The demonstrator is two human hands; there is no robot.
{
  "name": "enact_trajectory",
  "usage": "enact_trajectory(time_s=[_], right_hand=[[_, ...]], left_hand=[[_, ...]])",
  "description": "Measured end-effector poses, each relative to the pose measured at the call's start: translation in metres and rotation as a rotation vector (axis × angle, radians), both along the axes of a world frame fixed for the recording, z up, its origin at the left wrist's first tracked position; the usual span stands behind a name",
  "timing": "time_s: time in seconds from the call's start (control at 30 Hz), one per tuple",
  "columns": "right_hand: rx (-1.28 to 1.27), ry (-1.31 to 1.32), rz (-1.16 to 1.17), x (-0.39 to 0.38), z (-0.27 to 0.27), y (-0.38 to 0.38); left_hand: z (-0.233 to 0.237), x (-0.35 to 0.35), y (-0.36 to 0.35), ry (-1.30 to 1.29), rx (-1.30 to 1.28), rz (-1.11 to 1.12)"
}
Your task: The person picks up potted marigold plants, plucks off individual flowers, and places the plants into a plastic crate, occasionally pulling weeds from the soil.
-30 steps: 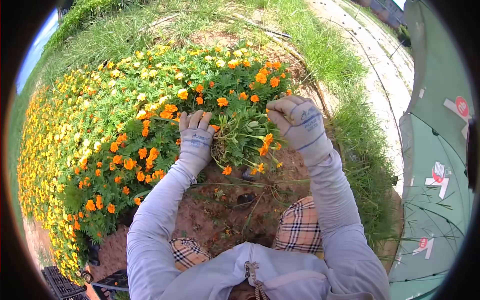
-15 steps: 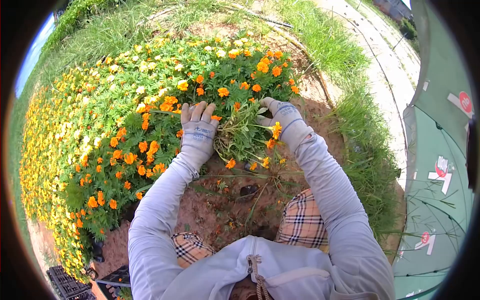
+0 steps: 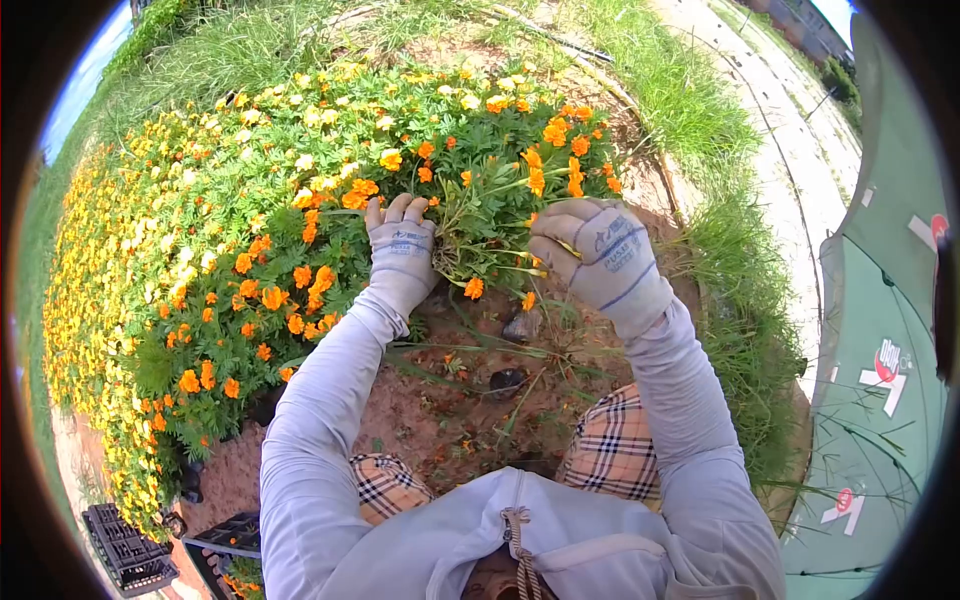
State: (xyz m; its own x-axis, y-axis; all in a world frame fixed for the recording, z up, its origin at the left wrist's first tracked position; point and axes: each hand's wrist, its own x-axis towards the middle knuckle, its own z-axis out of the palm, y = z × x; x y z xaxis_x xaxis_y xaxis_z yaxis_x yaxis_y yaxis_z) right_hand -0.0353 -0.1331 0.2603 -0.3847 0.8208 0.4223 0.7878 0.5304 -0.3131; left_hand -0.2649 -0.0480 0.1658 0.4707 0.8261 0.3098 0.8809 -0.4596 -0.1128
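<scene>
My left hand (image 3: pixel 403 250), in a pale work glove, is wrapped round the stems of a bunch of marigold plants (image 3: pixel 480 225), its fingers bent over the left side. On the bunch's right side my right hand (image 3: pixel 590 250), gloved too, has its fingers curled closed around thin stems. Several orange flowers (image 3: pixel 536 175) stick out above that hand, and others hang below the bunch. Leafy marigolds (image 3: pixel 260 250) with orange and yellow blooms lie behind and to the left of my left hand.
Bare reddish soil (image 3: pixel 440 400) lies below the hands, before my checked knees (image 3: pixel 615 440). Tall grass (image 3: pixel 745 340) and a green umbrella (image 3: pixel 875 400) stand at the right. Black crates (image 3: pixel 125 550) sit at the lower left. A hose runs behind the plants.
My right hand has moved a little right and its fingers have closed round the stems. Flowers that hung below it now stand upright above it. My left hand stays on the bunch.
</scene>
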Motion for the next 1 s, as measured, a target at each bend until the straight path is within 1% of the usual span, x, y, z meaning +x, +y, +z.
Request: enact_trajectory(time_s=[0.03,0.07,0.1,0.2,0.27,0.43,0.47,0.53,0.57,0.6,0.67,0.73,0.77,0.87,0.9,0.93,1.0], right_hand=[[0.17,-0.007,-0.042,-0.002,-0.006,0.006],[0.344,-0.018,-0.082,-0.002,-0.013,0.011],[0.325,-0.184,-0.089,-0.001,-0.018,0.014],[0.332,-0.327,-0.059,-0.015,-0.022,0.01],[0.316,-0.355,-0.078,-0.019,-0.034,0.015],[0.304,-0.349,-0.128,-0.022,-0.043,0.019],[0.247,-0.206,-0.101,-0.021,-0.041,0.021],[0.131,0.08,-0.041,-0.016,-0.036,0.023],[0.137,0.323,0.046,-0.012,-0.032,0.025],[-0.025,0.618,0.137,-0.009,-0.023,0.021],[-0.379,1.194,0.336,-0.004,0.001,0.007],[-0.787,1.062,0.433,0.011,0.015,-0.005],[-0.984,0.981,0.472,0.013,0.017,-0.008],[-0.494,0.057,0.267,0.001,-0.001,0.0],[-0.472,0.127,0.215,-0.004,0.007,-0.001],[-0.336,0.308,0.238,-0.007,0.007,0.0],[-0.054,0.653,0.276,-0.008,0.007,0.003]], left_hand=[[0.008,0.004,-0.005,0.056,-0.022,0.004],[0.007,0.006,-0.006,0.055,-0.024,-0.004],[0.007,0.008,-0.007,0.055,-0.023,-0.011],[0.01,0.009,-0.008,0.03,-0.021,-0.036],[0.01,0.01,-0.009,-0.001,-0.029,-0.047],[0.009,0.01,-0.01,0.001,-0.058,-0.057],[0.009,0.01,-0.009,0.0,-0.066,-0.06],[0.01,0.003,-0.007,-0.153,-0.078,-0.103],[0.01,-0.002,-0.005,-0.231,-0.081,-0.119],[-0.003,-0.008,0.009,-0.233,-0.125,-0.2],[-0.059,-0.026,0.052,-0.229,-0.207,-0.348],[-0.072,-0.049,0.061,-0.608,-0.636,-0.443],[-0.068,-0.05,0.057,-0.826,-0.806,-0.466],[-0.056,-0.05,0.048,-1.227,-1.148,-0.487],[-0.03,-0.044,0.028,-1.385,-1.323,-0.453],[-0.013,-0.036,0.015,-1.542,-1.504,-0.41],[-0.005,-0.024,0.011,-1.438,-1.53,-0.529]])
